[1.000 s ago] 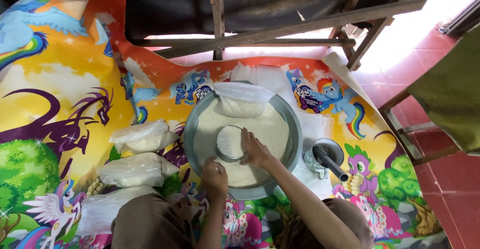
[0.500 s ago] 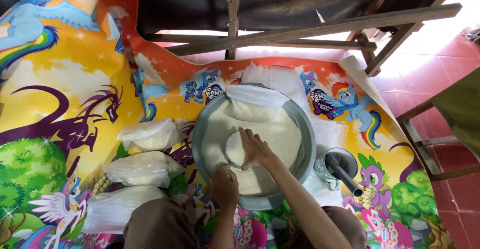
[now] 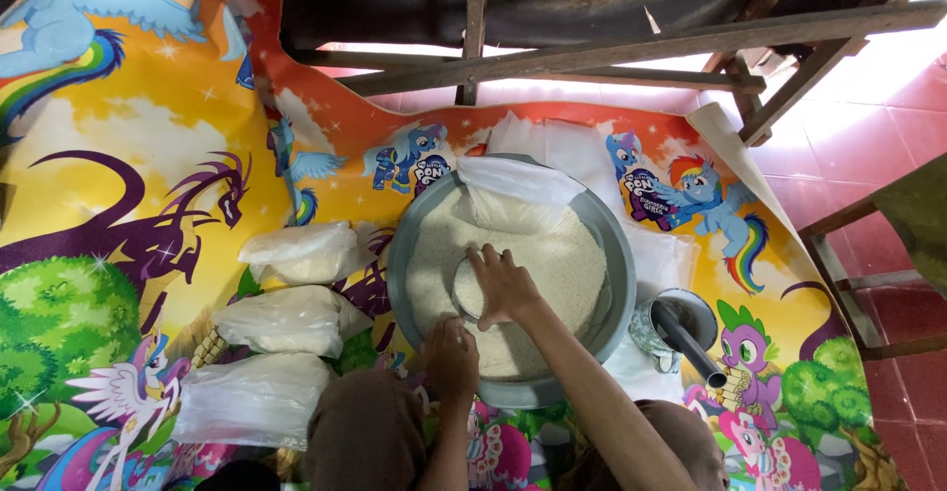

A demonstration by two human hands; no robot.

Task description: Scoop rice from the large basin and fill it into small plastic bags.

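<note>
1. right hand (image 3: 503, 284) grips a small cup (image 3: 468, 289) sunk in the rice (image 3: 552, 264) in the grey basin (image 3: 617, 284); the scoop is judged under way.
2. left hand (image 3: 451, 358) rests closed on the basin's near rim.
3. done: three filled bags (image 3: 286, 318) lie left of the basin on the mat (image 3: 148, 195).
4. left: much rice; an open bag (image 3: 513, 190) lies at the far rim.

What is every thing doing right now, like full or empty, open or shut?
Basin: filled with white rice.
Cup: in the rice, gripped by the right hand.
Left hand: resting on the basin's near rim.
Three bags: filled, lying on the mat beside the basin.
Bag in basin: lying on the rice at the far side.
Mug: upright, a dark stick inside it.
</note>
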